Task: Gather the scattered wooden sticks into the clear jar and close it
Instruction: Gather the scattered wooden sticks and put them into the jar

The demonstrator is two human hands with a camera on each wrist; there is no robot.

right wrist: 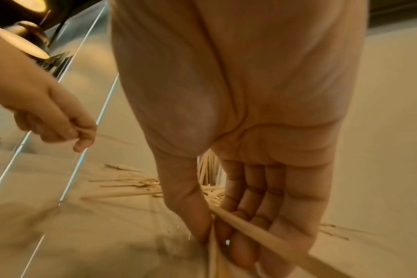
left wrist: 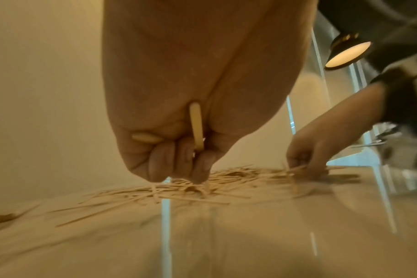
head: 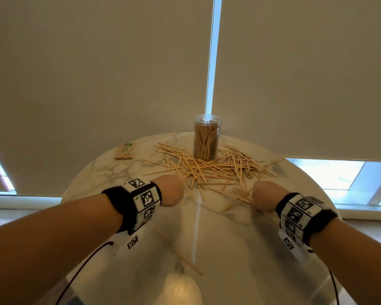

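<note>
The tall clear plastic jar (head: pixel 206 137) stands lidless and partly filled at the round marble table's (head: pixel 229 249) far edge, most thin wooden sticks (head: pixel 209 167) lie heaped before it, and the left hand (left wrist: pixel 179 150) and right hand (right wrist: pixel 238 216) each pinch a few (no lid in view).

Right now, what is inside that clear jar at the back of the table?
The clear jar is packed with upright wooden sticks. Its bottom is hidden by the scattered sticks piled in front.
</note>
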